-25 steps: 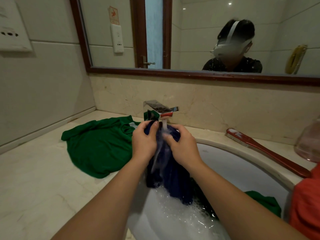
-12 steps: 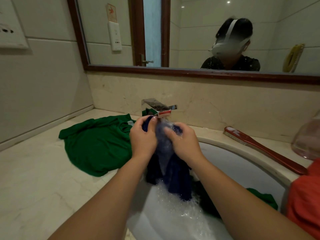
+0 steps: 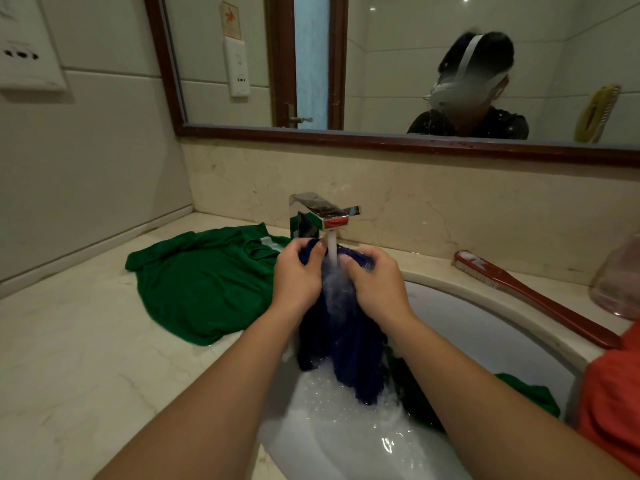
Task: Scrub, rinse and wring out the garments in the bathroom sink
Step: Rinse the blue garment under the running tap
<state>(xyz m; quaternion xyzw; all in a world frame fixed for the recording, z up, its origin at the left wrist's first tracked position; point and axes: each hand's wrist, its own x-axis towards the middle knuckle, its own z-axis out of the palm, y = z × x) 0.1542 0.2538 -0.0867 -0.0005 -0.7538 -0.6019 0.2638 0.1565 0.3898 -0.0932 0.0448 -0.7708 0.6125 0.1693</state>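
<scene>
Your left hand (image 3: 298, 275) and right hand (image 3: 375, 282) each grip the bunched top of the blue garment (image 3: 346, 348), fingers curled round it, just under the tap (image 3: 318, 216). Its stream falls between them. The garment hangs into suds (image 3: 346, 427) at the sink's (image 3: 485, 323) back edge. A green shirt (image 3: 207, 285) lies on the worktop (image 3: 69, 358) left of the sink, and a brush (image 3: 530, 296) lies along the right rim.

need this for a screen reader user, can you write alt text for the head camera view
The left hand and right hand grip a dark blue garment under the running tap, over a sudsy sink. A green garment lies on the counter to the left, a red brush to the right.
</scene>
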